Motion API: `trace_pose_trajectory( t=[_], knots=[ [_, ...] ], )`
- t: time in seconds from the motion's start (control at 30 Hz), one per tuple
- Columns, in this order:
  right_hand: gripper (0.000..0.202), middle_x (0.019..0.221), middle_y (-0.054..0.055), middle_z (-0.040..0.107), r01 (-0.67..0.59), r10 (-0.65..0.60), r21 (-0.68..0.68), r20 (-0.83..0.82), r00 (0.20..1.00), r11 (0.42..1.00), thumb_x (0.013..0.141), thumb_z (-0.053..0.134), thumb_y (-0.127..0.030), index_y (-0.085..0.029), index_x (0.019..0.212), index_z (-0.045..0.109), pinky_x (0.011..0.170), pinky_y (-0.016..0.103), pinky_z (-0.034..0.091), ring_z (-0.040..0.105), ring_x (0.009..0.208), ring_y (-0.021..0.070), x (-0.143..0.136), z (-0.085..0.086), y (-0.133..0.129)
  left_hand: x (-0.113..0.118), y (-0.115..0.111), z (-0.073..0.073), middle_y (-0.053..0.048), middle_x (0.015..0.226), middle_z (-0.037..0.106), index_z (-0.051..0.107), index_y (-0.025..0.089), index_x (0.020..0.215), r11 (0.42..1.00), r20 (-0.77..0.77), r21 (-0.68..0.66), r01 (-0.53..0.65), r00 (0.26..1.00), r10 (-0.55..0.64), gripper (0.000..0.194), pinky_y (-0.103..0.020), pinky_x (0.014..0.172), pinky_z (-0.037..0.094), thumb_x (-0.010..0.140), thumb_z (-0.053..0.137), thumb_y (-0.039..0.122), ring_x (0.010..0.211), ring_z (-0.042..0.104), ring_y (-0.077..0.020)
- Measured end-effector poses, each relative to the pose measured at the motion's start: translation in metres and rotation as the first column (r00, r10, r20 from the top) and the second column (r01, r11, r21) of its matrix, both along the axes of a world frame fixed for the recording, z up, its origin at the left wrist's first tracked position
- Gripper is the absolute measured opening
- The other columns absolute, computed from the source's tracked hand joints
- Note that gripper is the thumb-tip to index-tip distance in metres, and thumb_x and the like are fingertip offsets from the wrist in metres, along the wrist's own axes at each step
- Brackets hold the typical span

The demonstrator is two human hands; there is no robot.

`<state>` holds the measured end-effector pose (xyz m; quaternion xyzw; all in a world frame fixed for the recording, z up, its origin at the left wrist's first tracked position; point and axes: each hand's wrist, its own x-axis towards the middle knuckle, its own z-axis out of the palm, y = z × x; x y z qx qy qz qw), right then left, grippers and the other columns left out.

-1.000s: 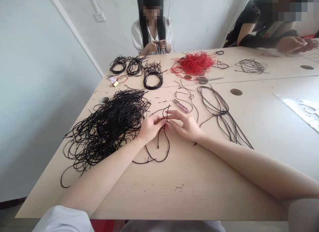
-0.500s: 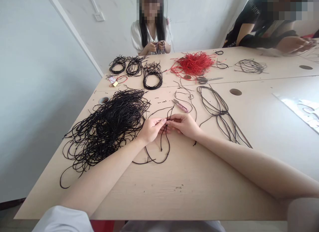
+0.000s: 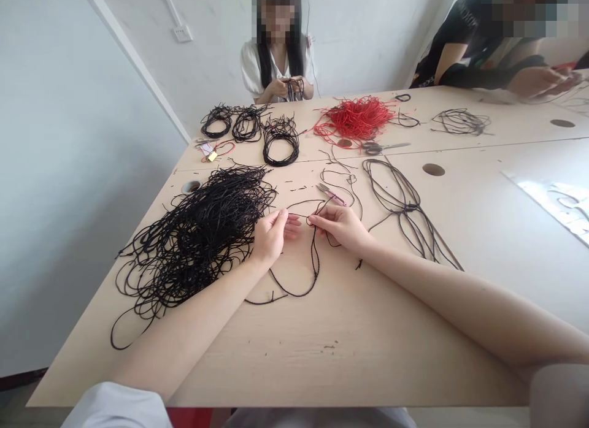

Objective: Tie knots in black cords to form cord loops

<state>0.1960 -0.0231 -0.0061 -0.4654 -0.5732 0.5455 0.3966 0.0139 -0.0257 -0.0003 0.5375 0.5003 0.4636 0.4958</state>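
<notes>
A thin black braided cord (image 3: 316, 265) runs between my hands, with a loop of it hanging down to the tabletop. My right hand (image 3: 341, 227) is closed, thumb and forefinger pinching the cord where several strands cross. My left hand (image 3: 270, 236), a short way to the left, is closed with thumb against forefinger on a strand that stretches across to the right hand; its other fingers point loosely to the right. Just beyond the right hand lie small thread snips (image 3: 332, 194) with a pink handle. A large tangled heap of black cords (image 3: 207, 232) lies beside my left hand.
On the right, looped black cords (image 3: 407, 208) are tied at their middle. Farther back are coiled black bundles (image 3: 280, 149), a red cord pile (image 3: 361, 118), scissors (image 3: 375, 148) and a table hole (image 3: 433, 170). Two people sit across the table, hands busy with cords.
My hands have drawn apart, the left moving leftward, with a strand now stretched between them. The cord end that hung below the hands has shifted, and the loop has moved slightly right.
</notes>
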Motion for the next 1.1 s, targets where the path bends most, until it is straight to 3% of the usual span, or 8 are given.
trace_pose_trajectory(
  t=[0.1, 0.4, 0.6, 0.8, 1.0, 1.1],
  knots=[
    [0.038, 0.055, -0.003, 0.055, 0.002, -0.003, 0.014, 0.025, 1.000, 1.000, 0.076, 0.062, -0.055, -0.018, 0.078, 0.058, 0.033, 0.021, 0.028, 0.039, 0.037, 0.0063, 0.000, 0.001, -0.001, 0.001, -0.001, 0.000, -0.013, 0.099, 0.070, 0.067, 0.011, 0.099, 0.996, -0.027, 0.014, 0.092, 0.995, -0.091, 0.039, -0.026, 0.057, 0.056, 0.082, 0.059, 0.045, 0.071, 0.069, -0.0174],
    [0.030, 0.057, -0.002, 0.058, -0.024, 0.016, 0.081, 0.099, 0.995, 0.996, 0.080, 0.060, -0.048, -0.018, 0.077, 0.058, 0.036, 0.021, 0.031, 0.042, 0.038, 0.0065, -0.001, 0.000, -0.001, 0.001, 0.001, -0.006, -0.009, 0.085, 0.073, 0.072, 0.013, 0.097, 0.976, -0.105, -0.034, 0.216, 0.970, -0.219, 0.032, -0.030, 0.068, 0.059, 0.075, 0.069, 0.036, 0.072, 0.070, -0.0185],
    [0.029, 0.061, 0.002, 0.063, 0.019, -0.028, 0.067, 0.144, 0.989, 0.998, 0.080, 0.060, -0.046, -0.017, 0.077, 0.059, 0.040, 0.022, 0.036, 0.049, 0.045, 0.0092, 0.000, 0.000, 0.000, 0.000, 0.003, -0.010, -0.008, 0.078, 0.071, 0.071, 0.012, 0.088, 0.983, -0.112, -0.056, 0.174, 0.977, -0.179, 0.026, -0.030, 0.063, 0.059, 0.077, 0.067, 0.035, 0.066, 0.069, -0.0185],
    [0.031, 0.061, 0.001, 0.062, 0.029, -0.032, 0.031, 0.093, 0.995, 0.999, 0.075, 0.066, -0.047, -0.016, 0.079, 0.060, 0.037, 0.021, 0.032, 0.044, 0.041, 0.0067, 0.002, -0.001, 0.002, -0.001, 0.001, -0.005, -0.004, 0.067, 0.068, 0.064, 0.014, 0.075, 0.982, -0.177, -0.033, 0.185, 0.966, -0.188, 0.009, -0.026, 0.056, 0.055, 0.078, 0.060, 0.022, 0.058, 0.067, -0.0156],
    [0.030, 0.060, 0.000, 0.060, -0.036, 0.034, 0.030, 0.062, 0.997, 0.999, 0.075, 0.066, -0.047, -0.018, 0.079, 0.062, 0.035, 0.022, 0.029, 0.041, 0.038, 0.0062, 0.002, -0.004, 0.002, -0.001, 0.001, -0.002, -0.011, 0.086, 0.073, 0.071, 0.012, 0.090, 0.956, -0.103, -0.121, 0.268, 0.954, -0.281, 0.025, -0.031, 0.073, 0.059, 0.075, 0.068, 0.032, 0.077, 0.070, -0.0203],
    [0.029, 0.063, 0.000, 0.062, -0.069, 0.068, 0.024, 0.047, 0.997, 0.997, 0.076, 0.065, -0.045, -0.018, 0.086, 0.065, 0.036, 0.022, 0.029, 0.040, 0.039, 0.0057, 0.002, -0.005, 0.003, -0.002, 0.002, -0.006, -0.011, 0.085, 0.073, 0.072, 0.012, 0.090, 0.965, -0.076, -0.113, 0.238, 0.966, -0.247, 0.028, -0.033, 0.075, 0.059, 0.074, 0.070, 0.035, 0.078, 0.071, -0.0209]
  ],
)
